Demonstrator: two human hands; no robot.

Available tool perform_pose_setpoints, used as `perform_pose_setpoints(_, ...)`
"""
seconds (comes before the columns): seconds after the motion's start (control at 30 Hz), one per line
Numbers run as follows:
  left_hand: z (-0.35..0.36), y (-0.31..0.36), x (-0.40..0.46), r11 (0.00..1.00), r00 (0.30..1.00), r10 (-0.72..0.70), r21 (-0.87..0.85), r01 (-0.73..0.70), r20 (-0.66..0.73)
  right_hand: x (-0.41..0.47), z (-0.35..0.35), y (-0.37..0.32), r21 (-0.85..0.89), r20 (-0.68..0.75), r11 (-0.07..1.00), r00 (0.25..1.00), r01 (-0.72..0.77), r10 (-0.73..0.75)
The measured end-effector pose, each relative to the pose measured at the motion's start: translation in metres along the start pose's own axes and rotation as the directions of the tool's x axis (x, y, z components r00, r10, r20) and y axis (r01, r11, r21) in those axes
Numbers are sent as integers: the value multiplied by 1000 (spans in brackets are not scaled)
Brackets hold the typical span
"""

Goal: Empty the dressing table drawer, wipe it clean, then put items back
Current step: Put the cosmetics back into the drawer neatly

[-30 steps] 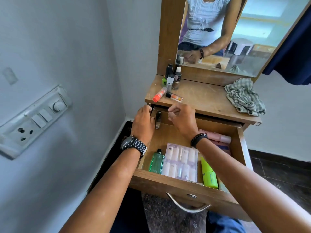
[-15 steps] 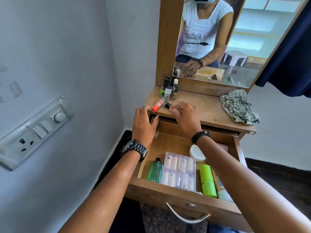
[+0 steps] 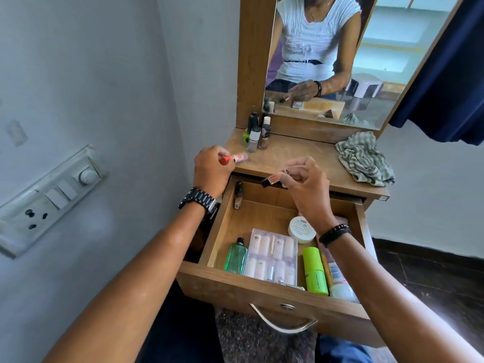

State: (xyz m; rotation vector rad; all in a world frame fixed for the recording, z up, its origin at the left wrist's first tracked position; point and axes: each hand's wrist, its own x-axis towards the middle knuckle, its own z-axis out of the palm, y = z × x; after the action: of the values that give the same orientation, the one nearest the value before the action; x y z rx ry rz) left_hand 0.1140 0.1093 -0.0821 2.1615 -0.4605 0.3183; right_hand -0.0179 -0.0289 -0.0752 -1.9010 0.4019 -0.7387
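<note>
Above the open wooden drawer [image 3: 264, 289], the left hand [image 3: 212, 169] grasped an orange-capped tube [image 3: 234, 159] and the right hand [image 3: 303, 179] pinched a dark-capped tube [image 3: 274, 178], probably sorting them on the surface [image 3: 296, 158].

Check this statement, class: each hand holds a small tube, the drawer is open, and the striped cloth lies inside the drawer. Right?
Not quite. The head view shows the striped cloth on the tabletop, not inside the drawer. The rest holds: the left hand and right hand each hold a small tube.
</note>
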Motion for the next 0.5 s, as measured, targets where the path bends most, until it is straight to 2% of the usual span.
perform_pose_setpoints(0.17,-50,-8,-14,973,1000,-8,-229,2,-28,-7,12,2,138,153,978,979,-154,133)
perform_pose_setpoints(0.27,-66,-16,-19,937,998,-40,-345,57,58,-14,25,8,191,295,949,936,-252,189)
perform_pose_setpoints(0.4,-62,-20,-30,922,988,-35,-377,90,151,-28,51,24,65,428,934,855,-351,292)
perform_pose_setpoints(0.5,-51,-23,-36,929,985,-47,-356,105,168,-38,69,35,-118,473,950,825,-288,309)
